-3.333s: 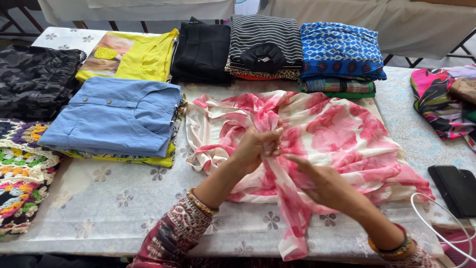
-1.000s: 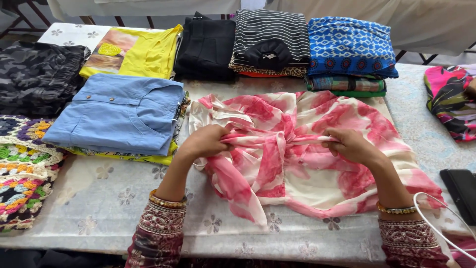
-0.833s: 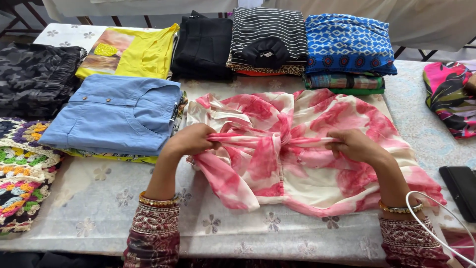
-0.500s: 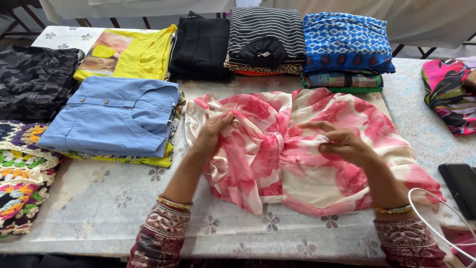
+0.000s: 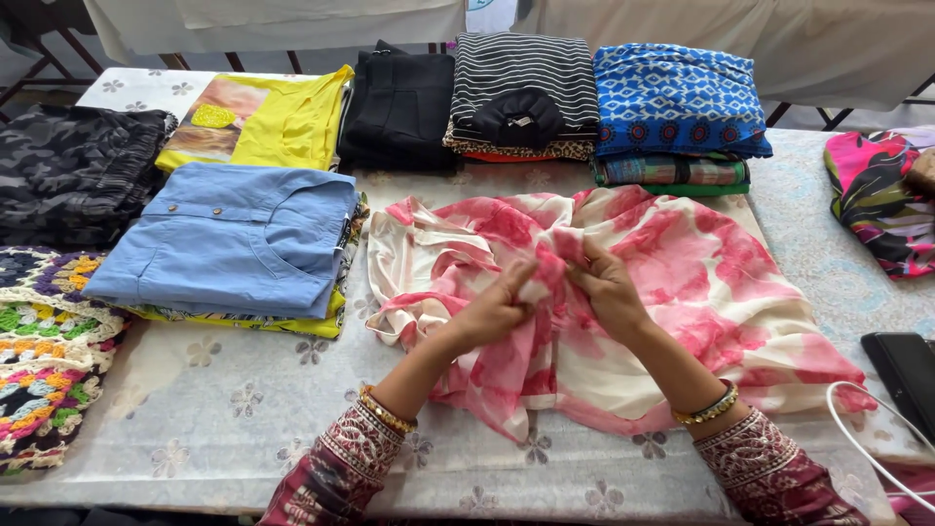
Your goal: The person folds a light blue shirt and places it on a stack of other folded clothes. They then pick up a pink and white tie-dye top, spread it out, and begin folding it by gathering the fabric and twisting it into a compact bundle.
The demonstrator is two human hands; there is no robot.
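While folded clothes sit stacked behind and left of it, the pink-and-white garment lies rumpled mid-table, its middle bunched together where the left hand and right hand meet, both pinching fabric, seemingly to gather it.

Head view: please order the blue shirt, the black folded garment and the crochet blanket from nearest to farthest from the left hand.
From the left hand, which grips the pink and white garment:
1. Blue shirt, just to its left.
2. Black folded garment, beyond it in the back row.
3. Crochet blanket, at the far left table edge.
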